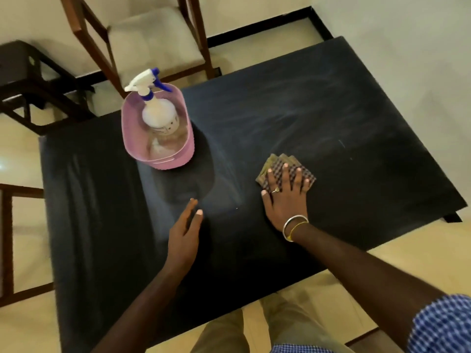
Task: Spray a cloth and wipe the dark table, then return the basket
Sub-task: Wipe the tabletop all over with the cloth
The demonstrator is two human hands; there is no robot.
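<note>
A folded checked cloth (276,161) lies flat on the dark table (318,118), right of centre. My right hand (285,197) presses down on it with fingers spread. My left hand (184,233) hovers over the table's middle, open and holding nothing. A pink basket (127,128) stands on the far left part of the table. Inside it stands a white spray bottle (159,113) with a blue trigger and nozzle. Faint smear marks show on the table's far right half.
A wooden chair (153,39) with a pale cushion stands behind the table. A dark side table (30,80) is at the far left. The table's near edge runs just in front of my legs. Pale floor surrounds everything.
</note>
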